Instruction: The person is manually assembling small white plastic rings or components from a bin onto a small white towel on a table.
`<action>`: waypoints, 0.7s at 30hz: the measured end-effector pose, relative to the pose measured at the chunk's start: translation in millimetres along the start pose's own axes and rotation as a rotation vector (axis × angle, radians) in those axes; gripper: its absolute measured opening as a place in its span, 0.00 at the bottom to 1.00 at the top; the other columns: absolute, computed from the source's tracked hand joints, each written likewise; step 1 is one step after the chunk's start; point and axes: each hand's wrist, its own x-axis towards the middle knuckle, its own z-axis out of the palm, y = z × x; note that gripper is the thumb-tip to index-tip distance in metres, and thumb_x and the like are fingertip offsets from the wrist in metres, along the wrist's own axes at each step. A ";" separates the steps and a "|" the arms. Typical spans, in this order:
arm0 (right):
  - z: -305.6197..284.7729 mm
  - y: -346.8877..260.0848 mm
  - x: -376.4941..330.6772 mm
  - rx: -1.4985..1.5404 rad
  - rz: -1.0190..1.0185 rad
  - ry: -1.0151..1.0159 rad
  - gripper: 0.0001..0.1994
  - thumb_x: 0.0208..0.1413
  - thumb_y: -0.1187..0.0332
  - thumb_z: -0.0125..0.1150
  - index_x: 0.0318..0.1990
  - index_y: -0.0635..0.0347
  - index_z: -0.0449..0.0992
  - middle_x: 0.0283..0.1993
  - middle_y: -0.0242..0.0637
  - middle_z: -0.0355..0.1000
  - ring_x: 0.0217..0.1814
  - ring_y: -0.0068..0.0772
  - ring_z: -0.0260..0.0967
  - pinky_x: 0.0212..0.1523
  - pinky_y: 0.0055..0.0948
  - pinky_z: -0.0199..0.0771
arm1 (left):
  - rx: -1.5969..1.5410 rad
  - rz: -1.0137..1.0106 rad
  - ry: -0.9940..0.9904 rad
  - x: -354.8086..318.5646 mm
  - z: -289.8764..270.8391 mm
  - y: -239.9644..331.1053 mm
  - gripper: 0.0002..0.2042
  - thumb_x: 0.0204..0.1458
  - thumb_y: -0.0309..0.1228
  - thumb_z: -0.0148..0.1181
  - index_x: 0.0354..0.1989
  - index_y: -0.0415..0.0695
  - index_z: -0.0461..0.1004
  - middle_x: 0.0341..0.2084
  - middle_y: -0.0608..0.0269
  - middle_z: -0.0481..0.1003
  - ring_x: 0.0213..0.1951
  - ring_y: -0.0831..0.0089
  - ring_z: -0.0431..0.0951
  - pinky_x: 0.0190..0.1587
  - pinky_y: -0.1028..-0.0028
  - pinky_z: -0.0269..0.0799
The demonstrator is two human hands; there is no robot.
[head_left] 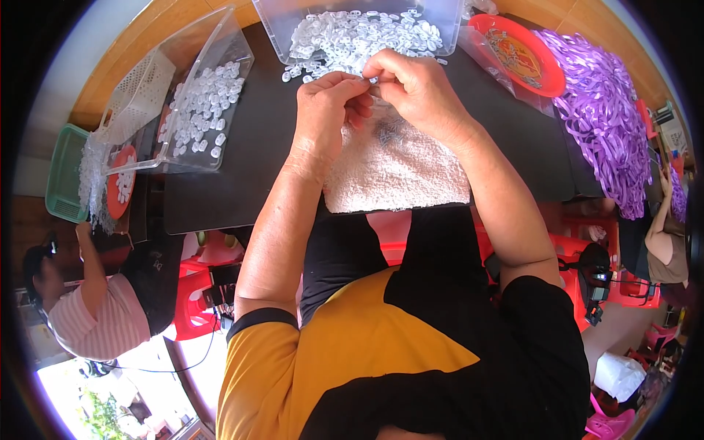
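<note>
Black tabletop carries our white towel; above it, upper centre, our left hand and right hand pinch one small clear plastic ring together, seemingly mid-assembly; next calls for another from the clear bin.

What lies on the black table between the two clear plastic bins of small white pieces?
In the head view, the table between the tilted left bin and the top bin is bare black surface.

- The person wears a short-sleeved shirt, yellow-orange across the front with black panels on the right side and shoulder.
- Both sleeves end in black, the left one as a narrow band.
- The forearms, left hand and right hand are bare, without gloves.
</note>
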 end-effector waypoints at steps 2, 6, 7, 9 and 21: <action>-0.9 -1.1 0.3 -0.002 0.004 -0.007 0.09 0.48 0.82 0.58 0.37 0.60 0.73 0.20 0.34 0.70 0.22 0.22 0.68 0.28 0.24 0.69 | -0.003 0.002 -0.001 0.2 -0.1 -0.1 0.07 0.54 0.25 0.56 0.34 0.32 0.76 0.23 0.57 0.76 0.23 0.74 0.75 0.24 0.77 0.68; -0.4 -0.9 0.2 -0.008 0.015 -0.021 0.09 0.48 0.82 0.58 0.37 0.60 0.73 0.21 0.34 0.70 0.22 0.23 0.68 0.28 0.25 0.69 | -0.002 0.002 -0.003 -0.6 -0.1 0.2 0.07 0.54 0.25 0.56 0.34 0.32 0.76 0.23 0.57 0.76 0.23 0.74 0.75 0.24 0.77 0.69; -0.1 -0.5 0.2 -0.007 0.012 -0.020 0.09 0.48 0.82 0.57 0.37 0.60 0.73 0.20 0.34 0.70 0.22 0.23 0.67 0.28 0.25 0.69 | 0.000 0.004 -0.002 -0.6 0.0 0.3 0.07 0.53 0.25 0.56 0.34 0.32 0.76 0.23 0.57 0.76 0.23 0.74 0.75 0.24 0.77 0.69; 0.3 -0.9 0.2 -0.006 0.009 -0.016 0.09 0.48 0.82 0.57 0.37 0.60 0.73 0.20 0.34 0.70 0.22 0.23 0.67 0.28 0.25 0.69 | -0.001 0.002 -0.003 -0.6 -0.1 0.5 0.07 0.53 0.25 0.56 0.34 0.32 0.76 0.23 0.57 0.76 0.23 0.74 0.75 0.24 0.77 0.69; 0.1 -1.7 -0.6 -0.039 0.045 -0.059 0.09 0.47 0.77 0.55 0.38 0.56 0.74 0.26 0.42 0.74 0.30 0.48 0.74 0.33 0.44 0.71 | 0.037 0.011 0.001 -0.8 0.2 -0.9 0.07 0.53 0.25 0.56 0.34 0.33 0.76 0.24 0.58 0.77 0.23 0.75 0.75 0.24 0.78 0.68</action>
